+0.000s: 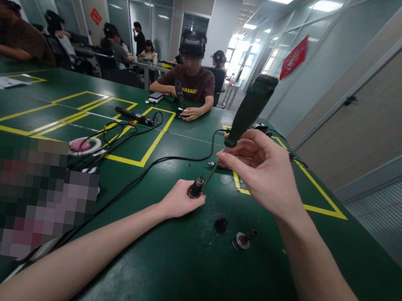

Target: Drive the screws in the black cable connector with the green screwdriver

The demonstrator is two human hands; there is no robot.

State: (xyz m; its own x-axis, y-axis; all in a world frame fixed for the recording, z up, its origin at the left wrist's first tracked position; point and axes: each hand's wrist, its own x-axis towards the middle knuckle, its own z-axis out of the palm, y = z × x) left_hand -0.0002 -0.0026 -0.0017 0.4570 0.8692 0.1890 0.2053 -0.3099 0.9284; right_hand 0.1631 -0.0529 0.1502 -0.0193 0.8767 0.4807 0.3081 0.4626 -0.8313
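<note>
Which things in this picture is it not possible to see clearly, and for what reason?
All in the head view:
- Lower end of the black part: hidden inside the left hand.
- Tip of the screwdriver: too small to tell whether it touches the part.
- Dark items beyond the right hand: partly hidden behind it.
- Things at lower left: blurred by pixelation.

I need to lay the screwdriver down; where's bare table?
Bare table between your forearms, nearer than the cap and metal part; also right of your right forearm, nearer than the tape. Crowded: cables left of your left hand.
</note>
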